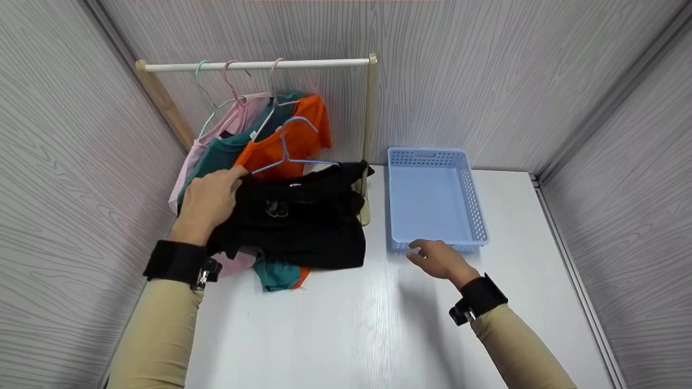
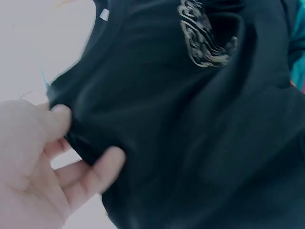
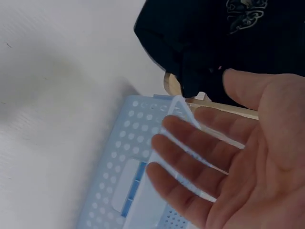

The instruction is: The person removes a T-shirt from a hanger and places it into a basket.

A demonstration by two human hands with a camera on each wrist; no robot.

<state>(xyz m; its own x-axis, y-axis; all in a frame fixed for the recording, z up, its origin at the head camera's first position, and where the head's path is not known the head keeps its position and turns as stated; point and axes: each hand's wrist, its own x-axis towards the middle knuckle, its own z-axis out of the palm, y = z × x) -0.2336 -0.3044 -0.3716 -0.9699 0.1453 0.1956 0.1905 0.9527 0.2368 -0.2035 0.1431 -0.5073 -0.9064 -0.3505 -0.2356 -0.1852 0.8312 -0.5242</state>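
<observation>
Left hand (image 1: 210, 200): fingers (image 2: 110, 166) are pinching the black shirt (image 1: 292, 232) at one shoulder edge; the rest is spreading to their right. Right hand (image 1: 439, 260): fingers are extending wide, hovering at the blue basket's (image 1: 432, 205) near rim, apart from the shirt; can't tell if they're touching the rim. Blue hanger (image 1: 287, 159) is poking from the shirt's neck, hook sitting below the rail (image 1: 319, 64). Orange shirt (image 1: 319, 116) is hanging behind.

White tabletop (image 1: 335, 335), blue basket (image 1: 432, 200) on it, clothes rack (image 1: 324, 63) alongside
</observation>
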